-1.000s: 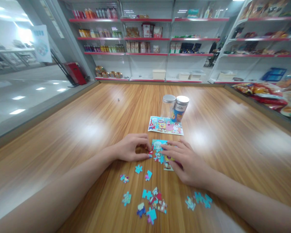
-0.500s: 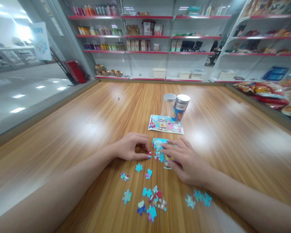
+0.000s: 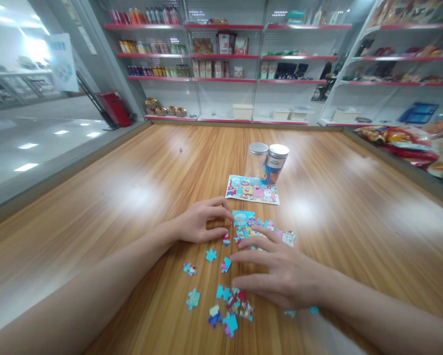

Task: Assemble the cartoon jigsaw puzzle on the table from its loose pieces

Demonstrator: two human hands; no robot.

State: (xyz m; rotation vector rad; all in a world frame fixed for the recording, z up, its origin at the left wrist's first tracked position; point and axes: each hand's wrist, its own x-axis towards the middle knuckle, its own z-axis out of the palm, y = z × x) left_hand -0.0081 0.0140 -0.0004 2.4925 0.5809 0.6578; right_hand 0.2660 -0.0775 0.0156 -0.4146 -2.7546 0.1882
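Observation:
A partly joined cartoon jigsaw (image 3: pixel 260 228) lies on the wooden table (image 3: pixel 132 197). My left hand (image 3: pixel 201 222) rests at its left edge, fingers curved and apart, the fingertips touching the top corner and nothing gripped. My right hand (image 3: pixel 280 273) hovers lower, fingers stretched out flat toward a heap of loose pieces (image 3: pixel 231 308); it holds nothing. Single pieces (image 3: pixel 211 255) lie between the hands. A small red piece (image 3: pixel 226 239) sits by my left thumb.
A printed picture card (image 3: pixel 253 190) lies beyond the jigsaw, with two lidded tubes (image 3: pixel 268 162) behind it. Store shelves (image 3: pixel 221 59) with goods line the back wall. Snack bags (image 3: pixel 410 143) lie at the right edge. A glass wall runs on the left.
My right hand has left the joined jigsaw and moved down and left toward the loose heap, uncovering the jigsaw's right part. My left hand has loosened its pinch and opened a little.

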